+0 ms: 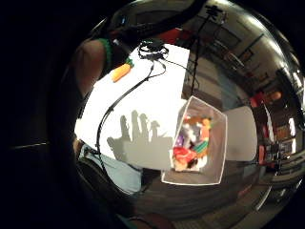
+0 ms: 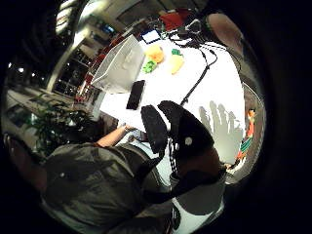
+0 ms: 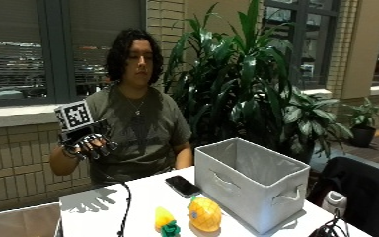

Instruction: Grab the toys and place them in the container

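Observation:
My gloved right hand [image 3: 88, 143] is raised above the table's left end, fingers spread and holding nothing. Its shadow [image 1: 138, 138] falls on the white table [image 3: 143, 207]. A yellow carrot-like toy with a green top [image 3: 165, 219] and a round orange-yellow toy [image 3: 205, 215] lie near the table's front edge, in front of an open grey fabric box [image 3: 252, 185]. The same two toys [image 2: 176, 62] [image 2: 155, 52] show beside that box [image 2: 122, 63] in the thumb side view. Beside the table's left end stands a white container [image 1: 217, 152] holding several colourful toys [image 1: 190, 148].
A black phone [image 3: 183, 186] lies on the table between the person and the fabric box. A black cable [image 3: 125, 207] runs across the table's left part. Large potted plants [image 3: 242, 84] stand behind. A dark jacket [image 3: 367, 192] hangs at the right.

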